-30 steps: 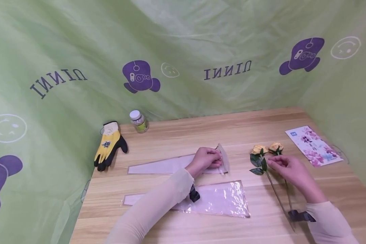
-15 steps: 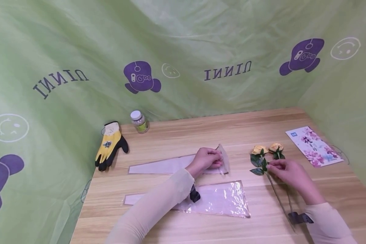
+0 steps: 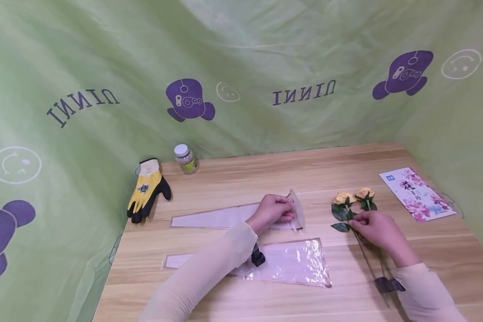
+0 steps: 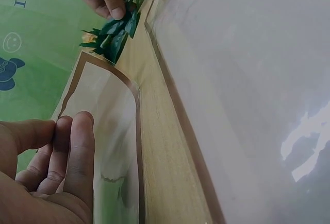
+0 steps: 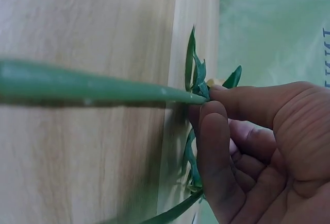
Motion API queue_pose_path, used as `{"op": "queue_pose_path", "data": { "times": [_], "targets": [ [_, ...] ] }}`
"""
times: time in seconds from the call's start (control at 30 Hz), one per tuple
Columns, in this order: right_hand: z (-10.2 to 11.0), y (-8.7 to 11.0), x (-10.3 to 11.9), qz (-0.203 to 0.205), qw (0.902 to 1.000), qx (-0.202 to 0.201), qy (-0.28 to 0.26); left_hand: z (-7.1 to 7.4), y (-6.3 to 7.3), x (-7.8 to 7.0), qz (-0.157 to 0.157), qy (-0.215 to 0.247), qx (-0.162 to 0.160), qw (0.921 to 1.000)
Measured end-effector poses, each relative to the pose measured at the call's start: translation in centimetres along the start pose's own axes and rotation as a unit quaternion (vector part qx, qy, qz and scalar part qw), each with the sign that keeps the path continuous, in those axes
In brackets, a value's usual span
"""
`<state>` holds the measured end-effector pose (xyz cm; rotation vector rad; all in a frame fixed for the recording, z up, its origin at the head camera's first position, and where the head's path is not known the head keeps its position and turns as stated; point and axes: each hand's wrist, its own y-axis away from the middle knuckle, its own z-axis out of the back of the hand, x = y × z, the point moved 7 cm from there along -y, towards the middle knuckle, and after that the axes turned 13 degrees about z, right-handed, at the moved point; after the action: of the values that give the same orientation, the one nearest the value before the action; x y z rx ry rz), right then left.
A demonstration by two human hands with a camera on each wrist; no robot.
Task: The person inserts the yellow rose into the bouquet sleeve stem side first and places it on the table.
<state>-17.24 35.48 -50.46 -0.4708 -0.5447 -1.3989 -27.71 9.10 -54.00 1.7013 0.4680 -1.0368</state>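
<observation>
My left hand (image 3: 274, 209) pinches the upper edge of a translucent tapered flower sleeve (image 3: 213, 218) near its wide end, which stands raised off the table. In the left wrist view, thumb and fingertips meet on the brown-bordered edge of that sleeve (image 4: 116, 116). My right hand (image 3: 376, 227) pinches the stem of the left yellow rose (image 3: 344, 198) just below its leaves. The green stem (image 5: 103, 86) runs between thumb and fingers in the right wrist view. A second yellow rose (image 3: 364, 193) lies beside it, its stem partly hidden under the right hand.
Another flower sleeve (image 3: 285, 261), flat and glossy, lies nearer, partly under the left forearm. A yellow-black work glove (image 3: 146, 190) and a white-capped jar (image 3: 186, 159) stand back left. A floral printed card (image 3: 417, 194) lies at right. Green printed cloth (image 3: 241, 53) surrounds the table.
My right hand has come slightly left and closed its thumb and fingers on the left rose's stem. The left hand keeps its pinch on the sleeve.
</observation>
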Motion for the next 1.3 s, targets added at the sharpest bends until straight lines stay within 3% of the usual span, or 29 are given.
{"op": "queue_pose_path", "data": {
  "times": [0.1, 0.17, 0.23, 0.27, 0.3, 0.37, 0.47, 0.53, 0.57, 0.63, 0.7, 0.83, 0.97, 1.07, 1.3],
  "targets": [
    [-0.3, -0.1, 0.0, -0.019, 0.9977, 0.006, -0.065, -0.1, 0.0, -0.1, 0.0, -0.001, 0.001, 1.0],
    [-0.2, -0.2, 0.3, -0.028, 0.9906, -0.006, -0.134, -0.1, 0.0, -0.1, 0.0, -0.002, 0.002, 1.0],
    [0.2, -0.5, 0.8, -0.031, 0.9751, -0.035, -0.217, -0.2, 0.0, -0.1, -0.001, -0.001, 0.004, 1.0],
    [0.5, -0.7, 1.1, -0.03, 0.962, -0.06, -0.265, -0.2, 0.0, -0.1, -0.002, 0.0, 0.005, 1.0],
    [1.0, -1.0, 1.4, -0.025, 0.9443, -0.091, -0.315, -0.2, 0.0, -0.1, -0.002, 0.001, 0.006, 1.0],
    [1.8, -1.5, 2.2, -0.003, 0.8979, -0.158, -0.411, -0.2, -0.1, 0.0, -0.001, 0.003, 0.006, 1.0],
    [3.0, -2.1, 3.1, 0.042, 0.8032, -0.26, -0.534, -0.2, -0.2, 0.1, 0.001, 0.006, 0.009, 0.9999],
    [3.6, -2.4, 3.5, 0.067, 0.7517, -0.311, -0.578, -0.2, -0.2, 0.1, 0.001, 0.007, 0.01, 0.9999],
    [3.8, -2.5, 3.6, 0.074, 0.7322, -0.333, -0.59, -0.2, -0.2, 0.1, 0.0, 0.008, 0.011, 0.9999],
    [4.1, -2.6, 3.7, 0.079, 0.7098, -0.373, -0.592, -0.2, -0.2, 0.0, -0.001, 0.009, 0.01, 0.9999],
    [4.3, -2.5, 3.7, 0.078, 0.6964, -0.404, -0.588, -0.2, -0.2, 0.0, -0.001, 0.01, 0.009, 0.9999],
    [4.6, -2.2, 3.4, 0.075, 0.6793, -0.449, -0.576, -0.2, -0.1, -0.1, 0.0, 0.012, 0.005, 0.9999],
    [4.9, -1.9, 3.1, 0.077, 0.6705, -0.469, -0.569, -0.2, 0.0, -0.1, -0.001, 0.013, 0.004, 0.9999],
    [4.9, -1.8, 3.0, 0.076, 0.6719, -0.475, -0.563, -0.2, 0.0, -0.2, 0.001, 0.013, 0.006, 0.9999],
    [4.7, -1.9, 3.0, 0.063, 0.6972, -0.463, -0.543, -0.5, 0.1, -0.2, 0.009, 0.015, 0.009, 0.9998]
  ]
}}
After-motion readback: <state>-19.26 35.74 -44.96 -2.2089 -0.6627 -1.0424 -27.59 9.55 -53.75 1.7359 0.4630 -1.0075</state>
